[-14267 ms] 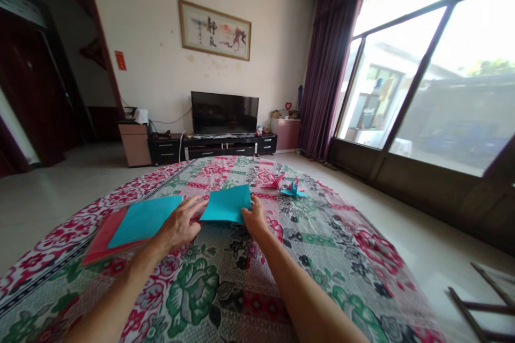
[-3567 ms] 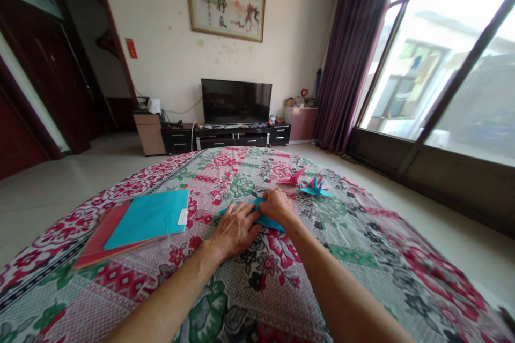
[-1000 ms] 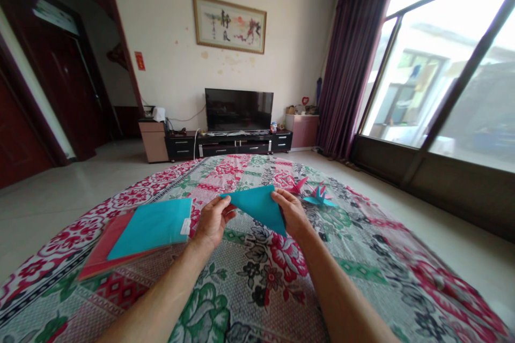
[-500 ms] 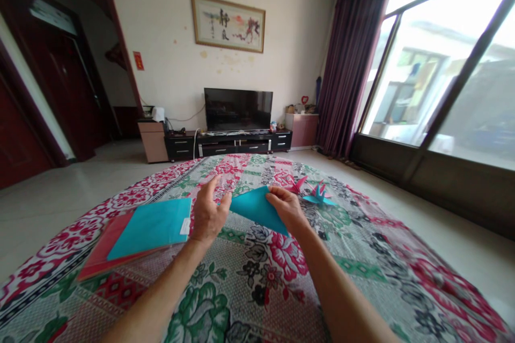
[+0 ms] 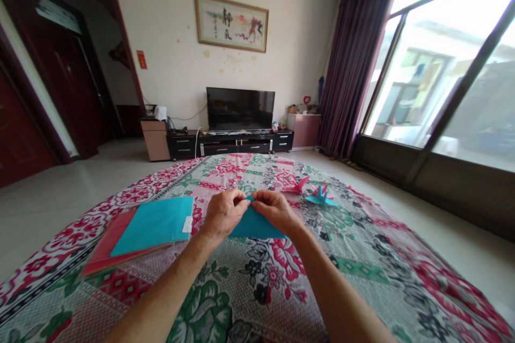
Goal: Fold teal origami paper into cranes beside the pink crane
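Note:
Both my hands pinch the top corner of a folded blue sheet of paper (image 5: 257, 226), which shows as a triangle with its long edge toward me. My left hand (image 5: 226, 213) grips the corner from the left, fingers closed. Close beside it, my right hand (image 5: 277, 208) pinches the same corner from the right. The fingers partly cover the paper's upper edges. Right of my hands stand a blue paper crane (image 5: 322, 196) and a pink paper crane (image 5: 296, 185), with more pink folded paper behind the blue one.
A packet of blue paper (image 5: 155, 225) lies over a red packet (image 5: 105, 241) at the left of the table. A flowered cloth (image 5: 209, 300) covers the round table. Beyond it stand a television (image 5: 240, 110) and a low cabinet (image 5: 257, 147).
My left hand, open beside the paper before, has moved right and closed on its corner. The paper has turned so its long edge faces me. My right hand has shifted slightly left.

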Available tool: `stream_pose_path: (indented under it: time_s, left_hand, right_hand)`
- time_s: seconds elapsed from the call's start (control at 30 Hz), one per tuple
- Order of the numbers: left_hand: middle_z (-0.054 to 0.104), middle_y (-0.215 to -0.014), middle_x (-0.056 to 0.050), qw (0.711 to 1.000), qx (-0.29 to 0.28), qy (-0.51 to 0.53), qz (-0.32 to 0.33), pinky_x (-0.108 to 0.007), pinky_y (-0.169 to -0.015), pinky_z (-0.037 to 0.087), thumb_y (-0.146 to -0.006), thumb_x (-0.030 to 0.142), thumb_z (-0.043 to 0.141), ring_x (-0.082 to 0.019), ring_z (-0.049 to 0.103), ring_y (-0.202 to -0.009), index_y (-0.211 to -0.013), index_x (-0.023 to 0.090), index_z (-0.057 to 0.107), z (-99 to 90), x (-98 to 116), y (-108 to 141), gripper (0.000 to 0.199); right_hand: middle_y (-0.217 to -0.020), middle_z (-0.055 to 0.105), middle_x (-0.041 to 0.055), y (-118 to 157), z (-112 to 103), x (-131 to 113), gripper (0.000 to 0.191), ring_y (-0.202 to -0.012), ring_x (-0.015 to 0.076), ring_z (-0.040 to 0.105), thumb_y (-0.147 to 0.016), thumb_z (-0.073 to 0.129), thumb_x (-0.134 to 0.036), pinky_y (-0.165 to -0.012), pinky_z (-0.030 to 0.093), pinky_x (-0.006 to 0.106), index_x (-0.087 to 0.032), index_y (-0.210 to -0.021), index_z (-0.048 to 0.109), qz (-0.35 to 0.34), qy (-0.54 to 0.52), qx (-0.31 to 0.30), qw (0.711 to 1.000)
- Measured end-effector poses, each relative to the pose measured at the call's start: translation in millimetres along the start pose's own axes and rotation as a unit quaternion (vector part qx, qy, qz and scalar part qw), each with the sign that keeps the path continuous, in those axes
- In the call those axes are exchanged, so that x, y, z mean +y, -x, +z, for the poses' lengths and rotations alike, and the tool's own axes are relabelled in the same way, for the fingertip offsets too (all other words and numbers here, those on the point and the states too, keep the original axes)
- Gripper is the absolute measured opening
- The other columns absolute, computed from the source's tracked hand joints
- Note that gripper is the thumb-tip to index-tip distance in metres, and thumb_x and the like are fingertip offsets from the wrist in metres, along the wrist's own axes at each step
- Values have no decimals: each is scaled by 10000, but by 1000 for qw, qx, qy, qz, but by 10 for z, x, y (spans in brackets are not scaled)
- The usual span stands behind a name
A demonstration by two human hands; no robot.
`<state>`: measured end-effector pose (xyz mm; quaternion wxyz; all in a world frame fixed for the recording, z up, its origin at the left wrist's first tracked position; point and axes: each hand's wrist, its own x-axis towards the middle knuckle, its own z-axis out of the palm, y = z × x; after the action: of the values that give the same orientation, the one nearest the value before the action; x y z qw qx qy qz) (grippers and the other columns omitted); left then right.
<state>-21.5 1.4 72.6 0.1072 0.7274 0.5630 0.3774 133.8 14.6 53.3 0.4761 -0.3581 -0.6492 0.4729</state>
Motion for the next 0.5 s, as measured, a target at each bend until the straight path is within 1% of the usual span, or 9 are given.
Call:
stream_pose_path:
  time_s: [0.2,0.5]
  left_hand:
    - [682,-689,-1,999,-16,24,-23,-224,-587,372,-729,313,570,-134,596,-645,-727,189,666,-28,22,-8,157]
    - [678,-677,-5,999,-22,35,-26,-229,-586,376,-718,332,561,-139,592,-642,-725,188,677,-42,22,-8,185]
  right_hand:
    - [-679,576,-32,-17,-23,61,171,-549,67,443,-674,616,-301,-513,333,206,-176,-790,620,10,7,9,1000]
    - [-651,557,-40,-20,-29,70,154,-549,64,433,-691,617,-303,-513,322,201,-173,-774,614,-4,2,-7,1000]
